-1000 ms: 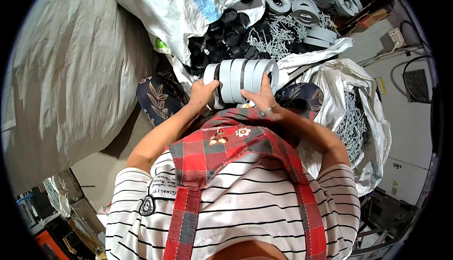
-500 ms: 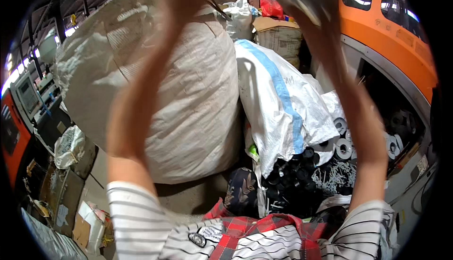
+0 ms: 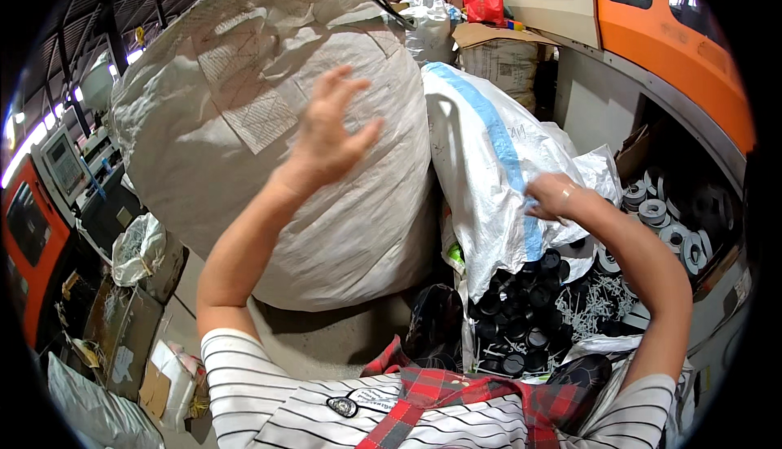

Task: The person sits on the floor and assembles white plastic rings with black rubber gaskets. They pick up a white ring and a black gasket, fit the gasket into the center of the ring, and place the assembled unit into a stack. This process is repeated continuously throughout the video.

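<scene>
My left hand [image 3: 330, 135] is raised in front of the big off-white woven sack [image 3: 342, 221], fingers spread and nothing in them. Whether it touches the sack I cannot tell. Over the white sack with a blue stripe [image 3: 468, 148] is my right hand [image 3: 555, 197], its fingers loosely bent and apart, with nothing visible in them. Below that hand lies a heap of round black plastic caps [image 3: 521, 306], and beside it a pile of small pale grey plastic pieces [image 3: 590, 306]. The striped sack's lower edge hangs over the caps.
Grey-white rings or spools [image 3: 652, 211] lie in an opening at right, under an orange machine [image 3: 700, 50]. Behind the sacks stands a wrapped carton [image 3: 505, 58] near a red bag [image 3: 484, 5]. At left are a control panel [image 3: 61, 164] and a small bag of bits [image 3: 138, 249].
Both hands were up at the top edge with a blurred greyish thing between them. They have come down and apart, and that thing is out of sight. The view has shifted slightly.
</scene>
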The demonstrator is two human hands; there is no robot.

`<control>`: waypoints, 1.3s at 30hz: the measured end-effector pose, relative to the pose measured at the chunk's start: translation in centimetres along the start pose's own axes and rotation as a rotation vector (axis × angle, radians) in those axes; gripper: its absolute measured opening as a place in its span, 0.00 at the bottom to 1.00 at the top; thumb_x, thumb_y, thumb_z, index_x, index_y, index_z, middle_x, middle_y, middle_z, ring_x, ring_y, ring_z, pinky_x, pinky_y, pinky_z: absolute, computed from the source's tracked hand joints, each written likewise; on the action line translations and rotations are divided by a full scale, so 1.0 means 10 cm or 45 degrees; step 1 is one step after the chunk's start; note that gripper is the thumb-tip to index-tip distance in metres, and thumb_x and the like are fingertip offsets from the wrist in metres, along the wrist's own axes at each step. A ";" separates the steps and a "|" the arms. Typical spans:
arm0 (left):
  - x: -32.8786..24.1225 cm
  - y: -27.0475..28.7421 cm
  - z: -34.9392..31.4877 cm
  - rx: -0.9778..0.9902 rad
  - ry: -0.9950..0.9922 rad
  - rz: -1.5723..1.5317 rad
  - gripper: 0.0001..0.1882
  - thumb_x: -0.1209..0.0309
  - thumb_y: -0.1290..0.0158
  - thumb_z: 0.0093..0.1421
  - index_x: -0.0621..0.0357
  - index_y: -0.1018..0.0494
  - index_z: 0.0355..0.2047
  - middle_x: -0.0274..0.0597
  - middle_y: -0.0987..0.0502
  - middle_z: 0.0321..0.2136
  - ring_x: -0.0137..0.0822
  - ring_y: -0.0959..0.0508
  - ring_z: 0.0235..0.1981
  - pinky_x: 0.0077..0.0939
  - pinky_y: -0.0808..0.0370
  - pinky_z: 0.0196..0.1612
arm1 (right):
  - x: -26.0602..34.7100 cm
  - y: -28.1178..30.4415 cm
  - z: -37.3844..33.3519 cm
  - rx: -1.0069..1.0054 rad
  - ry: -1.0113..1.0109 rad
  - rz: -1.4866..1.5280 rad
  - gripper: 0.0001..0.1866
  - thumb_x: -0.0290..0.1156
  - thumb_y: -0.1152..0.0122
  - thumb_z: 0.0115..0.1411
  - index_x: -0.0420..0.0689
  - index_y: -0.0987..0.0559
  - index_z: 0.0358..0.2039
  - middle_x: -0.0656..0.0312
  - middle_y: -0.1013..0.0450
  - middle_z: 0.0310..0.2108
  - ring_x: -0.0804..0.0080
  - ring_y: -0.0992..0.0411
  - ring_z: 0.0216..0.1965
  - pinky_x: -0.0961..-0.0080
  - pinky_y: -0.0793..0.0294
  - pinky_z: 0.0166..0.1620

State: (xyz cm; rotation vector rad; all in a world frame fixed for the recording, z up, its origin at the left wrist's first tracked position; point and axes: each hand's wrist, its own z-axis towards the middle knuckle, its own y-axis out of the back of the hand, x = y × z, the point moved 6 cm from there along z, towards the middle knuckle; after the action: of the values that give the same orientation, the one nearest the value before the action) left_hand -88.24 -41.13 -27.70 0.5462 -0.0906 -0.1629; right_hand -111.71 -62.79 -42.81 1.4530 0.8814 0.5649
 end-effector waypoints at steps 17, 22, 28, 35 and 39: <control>-1.54 -3.38 -1.51 0.936 0.673 -1.412 0.18 0.70 0.42 0.55 0.63 0.28 0.45 0.44 0.32 0.53 0.34 0.29 0.49 0.28 0.30 0.48 | -3.60 -1.36 -3.20 -0.867 -1.151 0.193 0.25 0.53 0.42 0.49 0.38 0.22 0.18 0.51 0.27 0.19 0.58 0.32 0.18 0.65 0.30 0.30; -2.07 -4.31 -1.99 1.289 0.748 -1.514 0.18 0.71 0.42 0.55 0.63 0.29 0.46 0.41 0.28 0.46 0.31 0.27 0.43 0.25 0.29 0.45 | -4.05 -2.31 -3.92 -0.659 -1.659 0.628 0.26 0.51 0.38 0.46 0.35 0.20 0.22 0.50 0.25 0.21 0.56 0.27 0.25 0.67 0.27 0.36; -2.29 -4.95 -2.32 1.296 0.920 -1.343 0.18 0.72 0.42 0.54 0.66 0.29 0.44 0.44 0.26 0.42 0.33 0.25 0.42 0.26 0.28 0.45 | -4.41 -3.16 -3.05 -0.340 -1.500 0.388 0.35 0.41 0.33 0.44 0.35 0.31 0.51 0.41 0.31 0.48 0.50 0.33 0.51 0.64 0.34 0.54; -2.44 -5.12 -1.98 1.325 0.483 -0.955 0.19 0.74 0.45 0.53 0.65 0.29 0.46 0.49 0.34 0.54 0.46 0.28 0.50 0.33 0.28 0.48 | -5.51 -3.60 -2.08 0.052 -1.462 -0.162 0.37 0.47 0.34 0.46 0.33 0.34 0.48 0.46 0.33 0.50 0.51 0.39 0.56 0.60 0.42 0.57; -2.24 -5.22 -2.09 1.419 0.691 -0.880 0.18 0.75 0.46 0.53 0.67 0.30 0.45 0.52 0.33 0.52 0.49 0.29 0.50 0.33 0.31 0.48 | -6.02 -3.81 -1.92 0.597 -1.620 0.093 0.41 0.58 0.37 0.47 0.41 0.30 0.54 0.53 0.39 0.59 0.61 0.33 0.55 0.64 0.34 0.53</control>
State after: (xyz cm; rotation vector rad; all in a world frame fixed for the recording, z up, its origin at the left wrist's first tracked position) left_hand -114.40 -70.49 -73.74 1.7073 0.5840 -0.6447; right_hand -168.92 -101.98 -68.20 1.8480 -0.0869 -0.5714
